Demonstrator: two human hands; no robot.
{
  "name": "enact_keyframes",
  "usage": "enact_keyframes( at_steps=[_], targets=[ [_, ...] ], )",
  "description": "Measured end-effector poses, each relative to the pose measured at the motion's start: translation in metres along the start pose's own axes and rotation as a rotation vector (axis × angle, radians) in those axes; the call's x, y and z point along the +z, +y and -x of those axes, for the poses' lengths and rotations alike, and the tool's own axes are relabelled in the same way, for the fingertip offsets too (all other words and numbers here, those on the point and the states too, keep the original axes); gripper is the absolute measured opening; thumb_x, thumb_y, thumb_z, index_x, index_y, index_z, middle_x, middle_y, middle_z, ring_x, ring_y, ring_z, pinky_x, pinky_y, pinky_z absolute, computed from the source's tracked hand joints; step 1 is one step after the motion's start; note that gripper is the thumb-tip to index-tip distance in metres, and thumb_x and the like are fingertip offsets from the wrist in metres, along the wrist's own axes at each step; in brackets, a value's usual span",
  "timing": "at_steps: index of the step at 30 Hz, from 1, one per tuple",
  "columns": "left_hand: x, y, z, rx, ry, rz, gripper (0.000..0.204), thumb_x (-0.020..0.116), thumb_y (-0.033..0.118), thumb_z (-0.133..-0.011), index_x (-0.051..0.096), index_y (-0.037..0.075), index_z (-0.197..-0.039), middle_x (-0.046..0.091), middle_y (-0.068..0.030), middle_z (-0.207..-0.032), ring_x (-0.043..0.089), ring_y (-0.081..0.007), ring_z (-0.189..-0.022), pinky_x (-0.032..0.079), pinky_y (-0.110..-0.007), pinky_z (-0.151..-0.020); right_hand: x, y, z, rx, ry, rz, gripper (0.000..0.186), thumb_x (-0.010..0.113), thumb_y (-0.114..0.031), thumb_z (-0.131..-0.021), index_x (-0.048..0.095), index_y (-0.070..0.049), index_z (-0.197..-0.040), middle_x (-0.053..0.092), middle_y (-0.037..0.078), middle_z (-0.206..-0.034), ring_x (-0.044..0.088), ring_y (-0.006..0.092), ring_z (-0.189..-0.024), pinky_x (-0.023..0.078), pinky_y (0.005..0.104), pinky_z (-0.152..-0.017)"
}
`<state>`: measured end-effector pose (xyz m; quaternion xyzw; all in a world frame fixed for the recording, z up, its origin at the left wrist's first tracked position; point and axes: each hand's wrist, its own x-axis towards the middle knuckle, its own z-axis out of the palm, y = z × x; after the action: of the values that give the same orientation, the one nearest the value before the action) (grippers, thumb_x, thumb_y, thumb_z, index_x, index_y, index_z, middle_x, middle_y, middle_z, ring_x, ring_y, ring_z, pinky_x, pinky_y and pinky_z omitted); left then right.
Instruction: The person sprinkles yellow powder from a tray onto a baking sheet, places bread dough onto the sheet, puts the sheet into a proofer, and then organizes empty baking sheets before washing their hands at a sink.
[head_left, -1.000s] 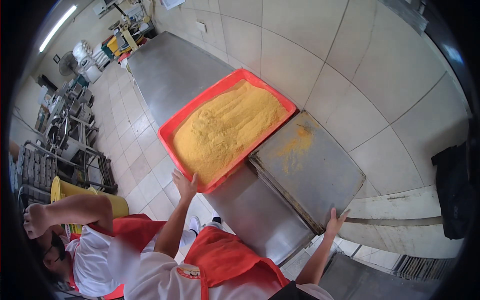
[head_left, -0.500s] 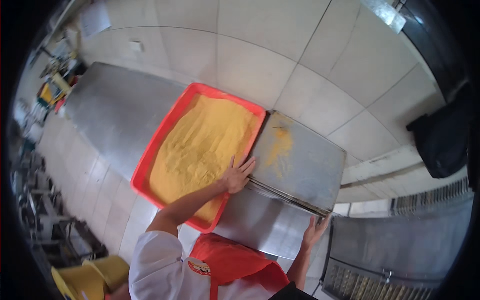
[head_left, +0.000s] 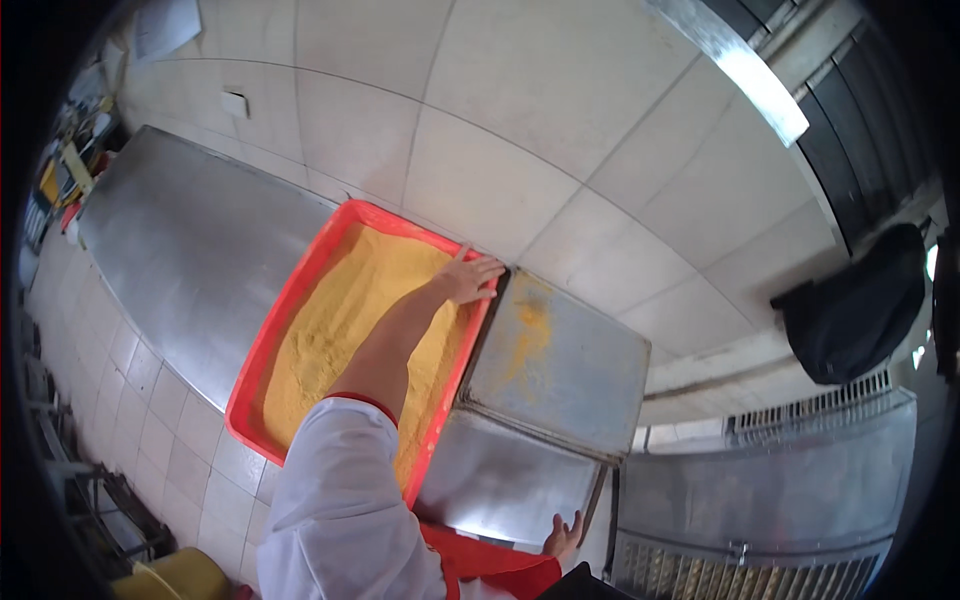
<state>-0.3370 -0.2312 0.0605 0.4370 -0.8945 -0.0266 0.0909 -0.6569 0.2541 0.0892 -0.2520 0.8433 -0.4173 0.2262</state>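
A large red plastic tray filled with fine yellow powder rests on the metal table. My left arm reaches across the powder. My left hand lies spread, fingers apart, at the tray's far right corner, over its rim. Beside the tray, on the right, lies a stack of flat metal sheet pans, with a smear of yellow powder on the top one. Low in the view, my right hand hovers near the table's front right edge with its fingers apart and nothing in them.
The steel table runs along a tiled wall. A slatted metal cabinet stands at the right, below a hanging black bag. A yellow bucket stands at the lower left, near metal racks.
My left hand has slid from the middle of the tray's right side to its far right corner. My right hand has left the pans' near right corner and come closer to me. The view has shifted.
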Motion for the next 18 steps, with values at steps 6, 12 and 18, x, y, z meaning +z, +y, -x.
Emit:
enact_keyframes(
  at_steps=[6, 12, 18],
  targets=[
    [-0.034, -0.106, 0.1, -0.411, 0.005, -0.176, 0.074, 0.037, 0.057, -0.084, 0.02, 0.009, -0.139, 0.018, -0.0041, -0.145, 0.011, -0.0221, -0.135, 0.002, -0.057, -0.105, 0.046, 0.006, -0.023, -0.112, -0.163, -0.092, 0.06, 0.062, -0.016, -0.079, 0.035, 0.0, -0.13, 0.036, 0.018, -0.132, 0.042, 0.0359, -0.114, 0.037, 0.0409, -0.094],
    [-0.082, -0.122, 0.298, -0.65, 0.127, -0.02, 0.087, 0.046, 0.059, -0.079, 0.014, 0.004, -0.139, 0.018, -0.0167, -0.143, 0.014, -0.0341, -0.133, 0.01, -0.059, -0.102, 0.077, 0.022, -0.015, -0.093, -0.117, -0.079, 0.058, 0.059, -0.017, -0.082, 0.034, 0.001, -0.131, 0.036, 0.019, -0.131, 0.045, 0.0339, -0.11, 0.04, 0.0404, -0.09],
    [-0.065, -0.007, 0.509, -1.224, -0.006, 0.228, 0.096, 0.053, 0.056, -0.077, 0.014, -0.011, -0.133, 0.03, -0.0309, -0.132, 0.029, -0.0445, -0.123, 0.024, -0.048, -0.102, 0.166, -0.032, 0.091, -0.293, -0.319, 0.097, 0.064, 0.061, -0.02, -0.082, 0.028, 0.003, -0.132, 0.035, 0.022, -0.13, 0.039, 0.0364, -0.116, 0.039, 0.0409, -0.091]
  ],
)
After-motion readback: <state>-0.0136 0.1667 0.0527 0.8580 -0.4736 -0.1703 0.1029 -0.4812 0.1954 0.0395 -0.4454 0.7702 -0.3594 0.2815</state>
